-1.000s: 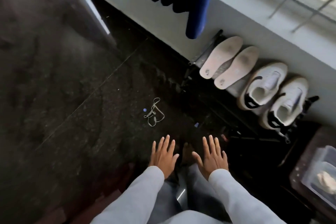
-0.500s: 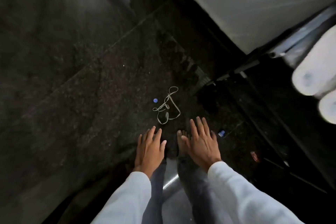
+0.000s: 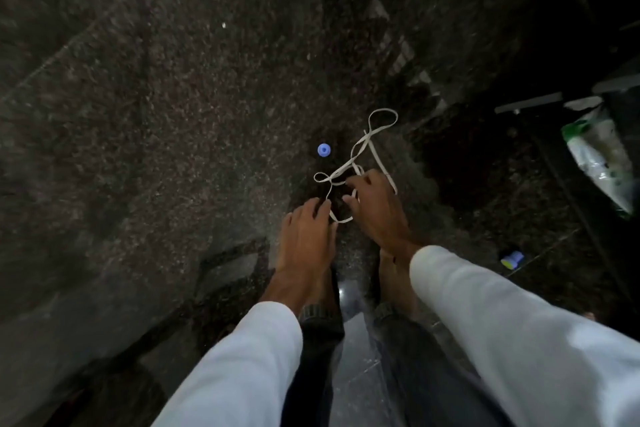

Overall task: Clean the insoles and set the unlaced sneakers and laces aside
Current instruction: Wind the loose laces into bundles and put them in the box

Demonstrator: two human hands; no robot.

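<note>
Both hands are down at the white flat shoelace (image 3: 374, 135) lying on the dark speckled stone floor (image 3: 173, 149), just right of a small blue round cap (image 3: 323, 150). Our left hand (image 3: 306, 236) is touching its near loop with relaxed fingers. Our right hand (image 3: 377, 208) is curling over the middle, and we can't tell if it's gripping.

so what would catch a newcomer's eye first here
The white lace tangled in loops on the dark speckled floor, mid-frame. Both hands are down on it: the right hand curls its fingers over the loops, the left hand touches the near end. A small blue cap lies just left of it.
</note>
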